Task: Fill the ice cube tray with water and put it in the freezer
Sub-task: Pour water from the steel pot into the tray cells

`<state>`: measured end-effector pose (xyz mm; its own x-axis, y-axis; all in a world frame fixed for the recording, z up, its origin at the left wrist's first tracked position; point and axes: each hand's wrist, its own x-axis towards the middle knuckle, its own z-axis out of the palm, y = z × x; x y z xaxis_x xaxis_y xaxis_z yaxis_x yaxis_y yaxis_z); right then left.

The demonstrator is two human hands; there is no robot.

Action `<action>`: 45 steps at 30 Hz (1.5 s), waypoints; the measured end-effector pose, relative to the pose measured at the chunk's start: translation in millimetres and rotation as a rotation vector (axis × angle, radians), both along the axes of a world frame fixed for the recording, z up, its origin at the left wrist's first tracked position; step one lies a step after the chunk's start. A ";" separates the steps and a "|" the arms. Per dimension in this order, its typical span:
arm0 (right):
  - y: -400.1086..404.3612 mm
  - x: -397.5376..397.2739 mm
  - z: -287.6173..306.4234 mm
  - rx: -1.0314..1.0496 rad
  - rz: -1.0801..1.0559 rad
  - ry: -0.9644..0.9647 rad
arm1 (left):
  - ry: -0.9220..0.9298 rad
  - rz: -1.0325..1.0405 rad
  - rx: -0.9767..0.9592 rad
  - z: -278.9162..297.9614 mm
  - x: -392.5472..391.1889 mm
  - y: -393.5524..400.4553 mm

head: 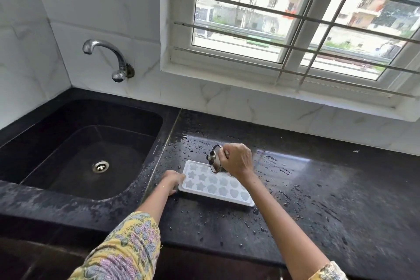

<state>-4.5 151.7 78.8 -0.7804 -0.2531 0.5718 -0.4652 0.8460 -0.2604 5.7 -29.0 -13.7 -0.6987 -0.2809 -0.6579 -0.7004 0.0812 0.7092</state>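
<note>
Your right hand (pixel 237 158) gripped a small steel jug (pixel 214 158), tipped well over with its lidded top facing left, right above the far edge of the white ice cube tray (pixel 216 185). Your left hand (pixel 173 180) rested at the tray's left end, fingers curled on its rim, steadying it. The tray lay flat on the black counter (pixel 318 188), just right of the sink (pixel 91 150), its star and heart moulds looking pale — I could not tell how full any of them were, nor see a stream leaving the jug.

The pouring seemed to be the step in hand. To do it well, you wanted a gentle tilt and a thin flow, moving mould to mould rather than flooding one corner. Drops were already scattered across the counter around the tray, so spilling was a real risk. Stopping a little below each rim would probably have made the carry to the freezer — not in view — steadier.
</note>
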 end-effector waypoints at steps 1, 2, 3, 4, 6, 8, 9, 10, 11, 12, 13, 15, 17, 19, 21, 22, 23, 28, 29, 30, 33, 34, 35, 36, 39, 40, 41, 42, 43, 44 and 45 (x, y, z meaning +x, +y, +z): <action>-0.3 -0.5 -0.1 -0.006 0.003 0.017 | 0.000 -0.002 -0.001 0.3 0.1 0.0; -0.6 -1.2 -0.8 -0.009 0.005 0.032 | 0.001 -0.004 -0.005 0.1 0.0 0.1; -1.2 -1.8 -1.6 -0.012 0.006 0.042 | 0.004 -0.005 -0.011 -0.1 -0.1 -0.4; -1.2 -2.6 -2.5 -0.013 0.006 0.046 | 0.009 -0.007 -0.014 -1.1 -0.6 -0.3; -0.9 -4.0 -3.2 -0.017 0.003 0.049 | 0.015 -0.011 -0.017 -3.0 -0.9 -0.5; -0.4 -4.4 -2.5 -0.018 0.003 0.049 | 0.019 -0.011 -0.027 -4.6 -1.2 -1.2; -0.3 -4.2 -1.9 -0.017 0.004 0.053 | 0.021 -0.010 -0.030 -4.2 -0.8 -1.2; -0.3 -4.0 -1.4 -0.016 0.006 0.060 | 0.023 -0.010 -0.030 -3.6 -0.3 -1.3; -0.3 -3.7 -0.9 -0.017 0.008 0.064 | 0.023 -0.011 -0.028 -2.2 0.5 -1.2; -0.1 -3.7 -0.5 -0.017 0.009 0.063 | 0.021 -0.013 -0.026 -0.6 1.1 -0.6; 0.1 -3.7 -0.3 -0.016 0.010 0.060 | 0.019 -0.015 -0.022 1.4 1.9 0.1; 0.5 -4.4 -1.4 -0.009 0.009 0.058 | 0.018 -0.024 -0.015 3.9 2.8 1.5; 1.1 -5.3 -1.9 -0.006 0.014 0.045 | 0.021 -0.030 -0.009 4.6 2.8 2.5; 1.7 -5.9 -2.3 0.004 0.010 0.034 | 0.023 -0.028 -0.008 4.9 2.6 2.7; 2.3 -5.6 -1.7 0.012 0.006 0.015 | 0.026 -0.021 -0.006 6.7 3.6 3.1; 2.6 -5.6 -1.6 0.010 0.008 0.001 | 0.024 -0.021 -0.005 7.5 4.0 3.3; 2.8 -5.5 -1.5 0.007 0.008 -0.014 | 0.022 -0.018 -0.001 8.3 4.3 3.5; 2.9 -4.2 1.6 -0.039 -0.004 -0.065 | 0.019 -0.015 0.006 12.8 7.2 4.5; 2.7 -4.1 3.2 -0.060 -0.011 -0.079 | 0.015 -0.013 0.008 13.9 8.0 4.2; 2.4 -4.5 4.6 -0.083 -0.023 -0.097 | 0.014 -0.012 0.010 15.1 8.9 4.1; -1.0 -5.7 8.7 -0.131 -0.054 -0.151 | 0.011 -0.002 0.017 18.0 10.5 3.7; -2.9 -5.9 9.6 -0.136 -0.053 -0.162 | 0.010 -0.005 0.022 19.0 10.9 3.8; -6.0 -6.2 10.3 -0.138 -0.049 -0.169 | 0.013 -0.003 0.026 19.1 10.8 3.3; -8.8 -6.5 10.2 -0.135 -0.045 -0.173 | 0.016 -0.002 0.029 19.1 10.9 3.3; -17.0 -7.4 7.9 -0.098 -0.023 -0.172 | 0.011 0.013 0.039 19.8 10.7 3.0; -19.1 -7.3 6.6 -0.085 -0.013 -0.167 | 0.012 0.026 0.042 20.5 10.8 3.2; -21.3 -7.0 5.7 -0.076 -0.004 -0.163 | 0.016 0.044 0.053 20.6 10.7 2.7; -23.2 -7.1 4.4 -0.070 0.005 -0.158 | 0.017 0.049 0.062 20.4 10.6 2.4; -25.0 -7.3 3.6 -0.065 0.015 -0.150 | 0.024 0.054 0.072 20.0 10.5 2.1; -26.5 -7.6 3.2 -0.055 0.024 -0.136 | 0.026 0.054 0.073 21.2 11.4 2.5; -28.5 -7.9 3.1 -0.036 0.031 -0.114 | 0.026 0.050 0.075 22.3 12.1 3.0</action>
